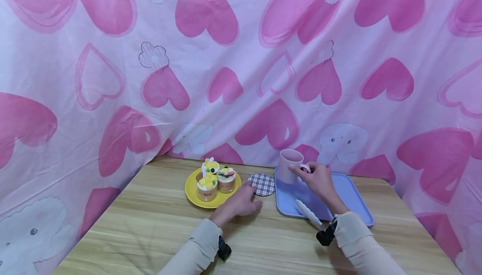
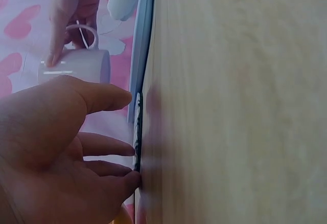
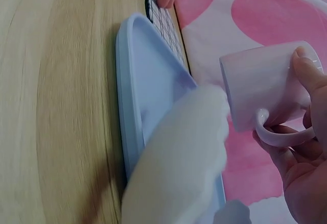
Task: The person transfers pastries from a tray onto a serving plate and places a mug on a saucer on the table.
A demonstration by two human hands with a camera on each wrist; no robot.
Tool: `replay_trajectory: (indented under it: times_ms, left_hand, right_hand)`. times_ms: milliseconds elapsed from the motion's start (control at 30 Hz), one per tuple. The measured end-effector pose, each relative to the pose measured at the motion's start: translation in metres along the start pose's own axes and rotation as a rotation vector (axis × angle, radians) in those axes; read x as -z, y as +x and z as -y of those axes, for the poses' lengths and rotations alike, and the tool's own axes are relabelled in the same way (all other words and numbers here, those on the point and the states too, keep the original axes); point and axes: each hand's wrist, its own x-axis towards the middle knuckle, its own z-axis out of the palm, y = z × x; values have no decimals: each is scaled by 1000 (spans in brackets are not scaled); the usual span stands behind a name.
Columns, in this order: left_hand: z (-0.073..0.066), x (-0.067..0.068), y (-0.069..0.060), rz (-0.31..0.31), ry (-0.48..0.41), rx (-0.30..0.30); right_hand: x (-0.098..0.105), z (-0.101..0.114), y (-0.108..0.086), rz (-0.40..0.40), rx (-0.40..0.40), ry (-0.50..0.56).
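My right hand (image 1: pixel 318 179) grips a pale pink mug (image 1: pixel 289 169) by its handle and side. In the right wrist view, the mug (image 3: pixel 265 83) hangs above the blue tray (image 3: pixel 125 96), apart from it. My left hand (image 1: pixel 241 201) reaches low over the table, its fingertips at the near left edge of a round plaid coaster (image 1: pixel 263 185). The left wrist view shows the coaster (image 2: pixel 138 127) edge-on, flat on the table, with fingers touching it and the thumb extended close to it.
Left of the coaster, a yellow plate (image 1: pixel 192 195) bears three dessert cups (image 1: pixel 207 187) topped with fruit. White-tipped tongs (image 1: pixel 308 211) lie over the tray's near edge, below my right wrist. A pink heart-print curtain (image 1: pixel 263 78) hangs behind the wooden table (image 1: pixel 132 224).
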Motion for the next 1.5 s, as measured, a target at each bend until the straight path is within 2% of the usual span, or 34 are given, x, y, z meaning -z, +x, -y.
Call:
replay_trajectory:
  times_ms: [433,767,1033,1333,1500]
  left_hand:
    - [-6,1,-3,37,17,59]
    - [-7,-1,-3,23,16,47]
    - [-7,1,-4,17,19,49]
    - [-3,0,-5,20,-36,51]
    - [-2,3,-3,9,-48,21]
  right_hand:
    - [-23,13,1,12,24,60]
    - [-41,18,3,39,18,53]
    - [-57,23,5,67,5,102]
    - [-76,21,4,97,15,169]
    - [-79,19,6,97,33,165]
